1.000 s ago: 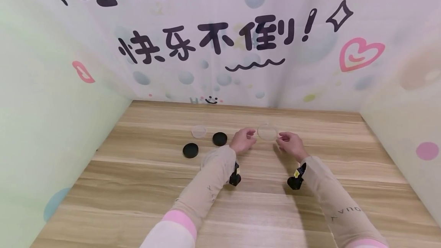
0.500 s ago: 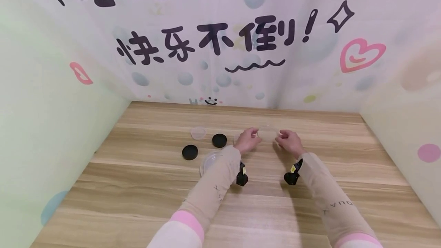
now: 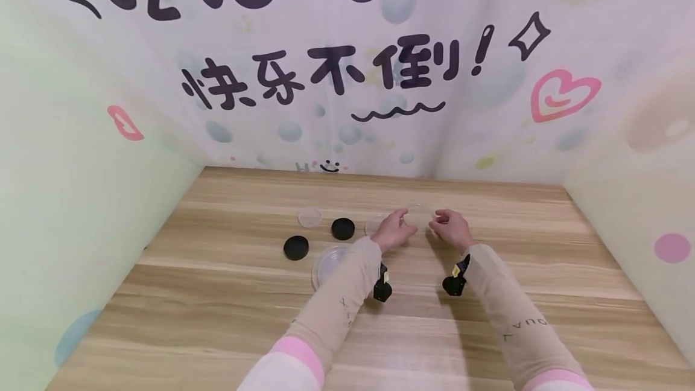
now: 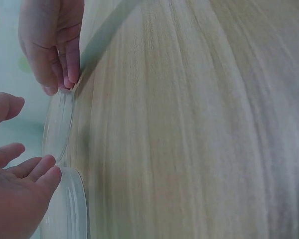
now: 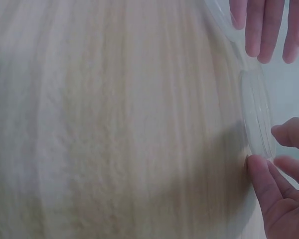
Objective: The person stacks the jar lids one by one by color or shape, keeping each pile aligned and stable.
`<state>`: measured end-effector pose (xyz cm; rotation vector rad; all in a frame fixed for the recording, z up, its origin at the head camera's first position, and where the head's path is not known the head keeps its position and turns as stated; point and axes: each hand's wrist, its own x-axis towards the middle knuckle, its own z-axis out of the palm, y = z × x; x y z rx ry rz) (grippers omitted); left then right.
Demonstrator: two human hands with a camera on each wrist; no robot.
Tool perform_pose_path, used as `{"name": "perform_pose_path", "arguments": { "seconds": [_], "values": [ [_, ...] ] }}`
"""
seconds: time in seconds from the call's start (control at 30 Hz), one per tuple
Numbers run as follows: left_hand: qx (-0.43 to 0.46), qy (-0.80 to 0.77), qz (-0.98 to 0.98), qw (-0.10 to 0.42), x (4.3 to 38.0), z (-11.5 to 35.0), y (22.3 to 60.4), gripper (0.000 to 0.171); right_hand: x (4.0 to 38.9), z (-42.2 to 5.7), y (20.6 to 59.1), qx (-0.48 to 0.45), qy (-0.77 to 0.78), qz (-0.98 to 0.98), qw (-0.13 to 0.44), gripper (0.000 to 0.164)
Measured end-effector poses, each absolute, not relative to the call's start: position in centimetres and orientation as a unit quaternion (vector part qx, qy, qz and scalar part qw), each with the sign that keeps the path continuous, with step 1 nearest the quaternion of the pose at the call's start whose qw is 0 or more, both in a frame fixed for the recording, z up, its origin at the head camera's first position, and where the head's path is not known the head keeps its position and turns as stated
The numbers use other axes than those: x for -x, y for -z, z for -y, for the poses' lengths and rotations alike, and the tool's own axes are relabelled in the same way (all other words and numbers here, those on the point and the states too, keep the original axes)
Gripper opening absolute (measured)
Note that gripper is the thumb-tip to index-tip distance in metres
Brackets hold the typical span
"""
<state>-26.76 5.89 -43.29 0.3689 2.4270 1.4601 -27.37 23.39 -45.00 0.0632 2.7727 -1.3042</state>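
A clear round shallow dish (image 3: pixel 420 216) lies flat on the wooden table between both hands. My left hand (image 3: pixel 394 232) is spread just left of it, thumb and fingers apart and nothing gripped. In the left wrist view, its fingertips hover by the gap between this dish (image 4: pixel 58 124) and a second clear dish (image 4: pixel 67 206). The right hand (image 3: pixel 452 230) rests its fingertips against the dish's right edge. From the right wrist, its fingers touch the rim of the dish (image 5: pixel 257 112) while the thumb seems slightly apart.
Two black discs (image 3: pixel 342 228) (image 3: pixel 295 248) and a small pale clear disc (image 3: pixel 310 217) lie to the left. Partly under my left forearm is a larger clear round dish (image 3: pixel 327 263). A printed cloth wall (image 3: pixel 380 143) closes off the table's back edge.
Both hands bring the dish slightly left, then the left hand's fingers come off its edge. The right hand stays beside it. The head view has tilted up a little.
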Motion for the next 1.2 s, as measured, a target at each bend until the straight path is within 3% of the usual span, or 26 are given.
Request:
{"name": "perform_pose_path", "arguments": {
  "seconds": [1.2],
  "values": [
    [-0.184,-0.413,-0.884,0.121,27.0,-6.1,43.7,0.046,26.6,-25.0,45.0,-0.029,0.420,-0.907,0.034,0.033]
  ]
}}
